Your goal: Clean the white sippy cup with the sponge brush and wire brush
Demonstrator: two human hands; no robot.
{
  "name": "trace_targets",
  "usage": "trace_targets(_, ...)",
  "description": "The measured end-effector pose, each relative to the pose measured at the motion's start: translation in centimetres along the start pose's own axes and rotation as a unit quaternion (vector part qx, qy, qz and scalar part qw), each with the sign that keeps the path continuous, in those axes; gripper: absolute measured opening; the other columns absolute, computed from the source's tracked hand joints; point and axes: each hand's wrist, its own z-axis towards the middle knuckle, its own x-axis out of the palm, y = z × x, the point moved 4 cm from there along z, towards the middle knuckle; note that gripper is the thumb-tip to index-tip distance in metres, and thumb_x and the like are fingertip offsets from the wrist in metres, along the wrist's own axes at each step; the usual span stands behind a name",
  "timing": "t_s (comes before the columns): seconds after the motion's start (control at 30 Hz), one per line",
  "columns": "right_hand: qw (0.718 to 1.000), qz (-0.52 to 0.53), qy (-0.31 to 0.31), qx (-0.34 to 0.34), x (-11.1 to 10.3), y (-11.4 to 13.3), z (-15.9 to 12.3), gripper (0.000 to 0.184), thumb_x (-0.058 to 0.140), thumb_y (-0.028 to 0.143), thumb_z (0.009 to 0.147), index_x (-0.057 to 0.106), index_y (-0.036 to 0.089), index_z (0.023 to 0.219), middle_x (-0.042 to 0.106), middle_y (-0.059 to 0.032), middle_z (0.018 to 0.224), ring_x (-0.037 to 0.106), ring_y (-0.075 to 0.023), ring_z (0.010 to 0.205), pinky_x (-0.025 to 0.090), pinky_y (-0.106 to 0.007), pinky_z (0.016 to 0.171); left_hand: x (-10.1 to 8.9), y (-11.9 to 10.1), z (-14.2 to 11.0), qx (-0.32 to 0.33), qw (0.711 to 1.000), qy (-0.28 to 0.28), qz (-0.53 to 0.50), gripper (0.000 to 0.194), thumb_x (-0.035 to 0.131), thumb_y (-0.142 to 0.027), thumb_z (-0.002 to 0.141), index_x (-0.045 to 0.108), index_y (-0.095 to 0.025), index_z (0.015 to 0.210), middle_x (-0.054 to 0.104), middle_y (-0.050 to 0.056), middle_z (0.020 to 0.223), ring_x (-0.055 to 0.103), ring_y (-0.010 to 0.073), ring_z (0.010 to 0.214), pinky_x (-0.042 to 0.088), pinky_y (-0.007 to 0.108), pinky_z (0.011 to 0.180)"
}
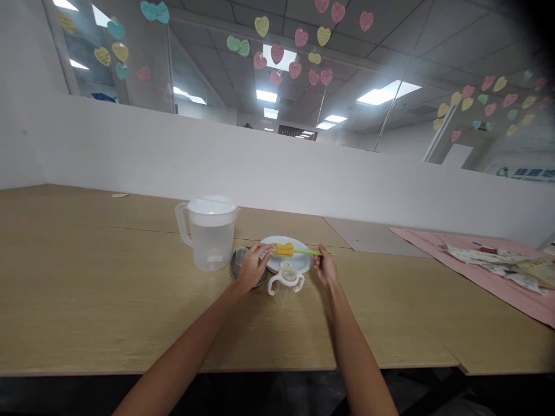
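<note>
A wooden-topped table [130,323] stretches beneath a person's bare hands, with a pink cloth [418,237] bearing printed packets [503,264] spread well to the right of the right hand [325,267]. A clear, lidded pitcher [212,234] stands upright just beyond and left of the left hand [252,266], its handle turned away from the hands. A white plate [304,263] lies between and slightly beyond the hands, while a dark round tray [234,273] sits partly hidden under the left hand, holding a clear dome-shaped piece [241,255]. A clear, two-handled bottle [286,283] stands open between the forearms, nearer the person than the plate. Above the plate, the right hand grips the green handle of a yellow-headed brush [285,249]; the left hand's fingers pinch a small clear piece [270,251] at the brush's tip.
</note>
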Motion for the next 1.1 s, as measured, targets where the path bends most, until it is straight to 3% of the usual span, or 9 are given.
trace_targets(0.2, 1.000, 0.002, 0.025, 0.010, 0.3, -0.1, -0.2, 0.024, 0.063, 0.036, 0.067, 0.053, 0.015, 0.063, 0.050, 0.0053, 0.040, 0.038, -0.0025, 0.029, 0.030, -0.012, 0.027, -0.1, 0.5, 0.4, -0.024, 0.999, 0.001, -0.035, 0.025, 0.045, -0.030, 0.082, 0.056, -0.021, 0.103, 0.061, 0.003, 0.100, 0.056, 0.0143, 0.094, 0.042, 0.028, 0.085)
trace_targets(0.3, 1.000, 0.016, -0.002, 0.003, 0.1, -0.1, -0.1, 0.022, 0.061, 0.034, 0.069, 0.053, 0.014, 0.064, 0.049, 0.0051, 0.039, 0.038, -0.0029, 0.030, 0.031, -0.013, 0.028, -0.9, 1.4, 0.9, -0.086, 0.995, -0.027, -0.042, 0.026, 0.049, -0.032, 0.079, 0.055, -0.018, 0.100, 0.063, 0.003, 0.092, 0.059, 0.0139, 0.082, 0.046, 0.026, 0.075)
trace_targets(0.4, 0.999, 0.023, -0.039, -0.008, -0.3, 0.0, 0.0, 0.023, 0.058, 0.034, 0.072, 0.050, 0.016, 0.061, 0.047, 0.0059, 0.036, 0.038, -0.0032, 0.029, 0.030, -0.013, 0.028, -2.1, 2.1, 1.3, -0.106, 0.994, -0.022, 0.032, 0.025, 0.046, -0.036, 0.080, 0.057, -0.017, 0.092, 0.064, 0.004, 0.086, 0.059, 0.0149, 0.077, 0.045, 0.025, 0.071)
trace_targets(0.5, 0.998, 0.025, -0.055, -0.019, -0.7, 0.3, 0.1, 0.025, 0.056, 0.036, 0.073, 0.048, 0.016, 0.061, 0.046, 0.0069, 0.036, 0.038, -0.0032, 0.029, 0.029, -0.013, 0.028, -3.0, 2.7, 1.3, -0.099, 0.984, 0.033, 0.148, 0.025, 0.040, -0.032, 0.082, 0.058, -0.018, 0.091, 0.064, 0.005, 0.090, 0.057, 0.0165, 0.083, 0.042, 0.026, 0.074)
trace_targets(0.7, 0.997, 0.019, -0.067, -0.024, -1.1, 0.3, 0.1, 0.027, 0.056, 0.039, 0.073, 0.046, 0.017, 0.060, 0.045, 0.0073, 0.036, 0.038, -0.0040, 0.028, 0.029, -0.015, 0.027, -2.7, 4.5, 0.6, -0.147, 0.918, 0.223, 0.294, 0.018, 0.044, -0.020, 0.073, 0.060, -0.018, 0.082, 0.065, 0.007, 0.084, 0.058, 0.0185, 0.078, 0.041, 0.026, 0.066)
trace_targets(0.83, 0.997, 0.015, -0.073, -0.025, -1.1, 0.2, 0.2, 0.027, 0.056, 0.039, 0.073, 0.046, 0.017, 0.060, 0.045, 0.0075, 0.035, 0.038, -0.0041, 0.028, 0.029, -0.015, 0.027, -2.5, 4.8, 0.3, -0.154, 0.902, 0.261, 0.309, 0.012, 0.050, -0.015, 0.063, 0.059, -0.018, 0.071, 0.063, 0.006, 0.071, 0.059, 0.0186, 0.067, 0.040, 0.026, 0.059)
trace_targets(1.1, 0.997, 0.012, -0.074, -0.026, -1.2, 0.3, 0.2, 0.026, 0.055, 0.039, 0.073, 0.048, 0.017, 0.061, 0.046, 0.0069, 0.036, 0.038, -0.0041, 0.028, 0.029, -0.015, 0.028, -2.4, 4.7, 0.2, -0.158, 0.888, 0.280, 0.330, 0.014, 0.051, -0.016, 0.061, 0.057, -0.019, 0.074, 0.063, 0.005, 0.076, 0.059, 0.0190, 0.072, 0.042, 0.026, 0.061)
